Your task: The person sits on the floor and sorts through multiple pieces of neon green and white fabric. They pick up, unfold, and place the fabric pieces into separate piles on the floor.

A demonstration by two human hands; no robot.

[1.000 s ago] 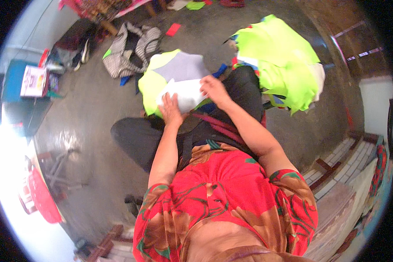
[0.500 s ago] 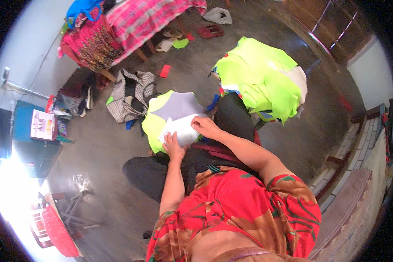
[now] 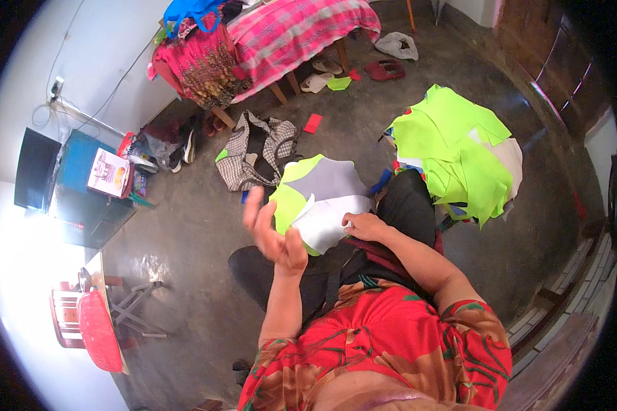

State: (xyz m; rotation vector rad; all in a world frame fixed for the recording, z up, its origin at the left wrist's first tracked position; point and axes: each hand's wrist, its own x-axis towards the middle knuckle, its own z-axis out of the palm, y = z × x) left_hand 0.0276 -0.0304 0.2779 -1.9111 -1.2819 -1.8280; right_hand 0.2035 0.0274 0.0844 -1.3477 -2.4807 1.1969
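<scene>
In front of my crossed legs lies a small stack of thin cut pieces that look like cloth: a neon yellow-green piece (image 3: 290,203), a grey piece (image 3: 329,179) and a white piece (image 3: 332,218) on the near side. The fingers of my right hand (image 3: 367,227) are curled together on the white piece's right edge, pinching it. My left hand (image 3: 275,236) is raised off the stack at its left, fingers apart, slightly blurred, with nothing visible in it. To the right of my knee sits a larger heap of yellow-green pieces (image 3: 452,151) with white and other colours beneath.
Beyond the stack lies a checkered bag (image 3: 257,152), with a red scrap (image 3: 312,123) on the floor nearby. A table with a pink plaid cloth (image 3: 295,34) stands behind, shoes (image 3: 317,82) under it. At left are a blue cabinet (image 3: 82,188) and a red basin (image 3: 99,331).
My left hand has lifted off the white piece and moved up and left, its fingers spreading. My right hand stays at the piece's right edge. The whole view has shifted.
</scene>
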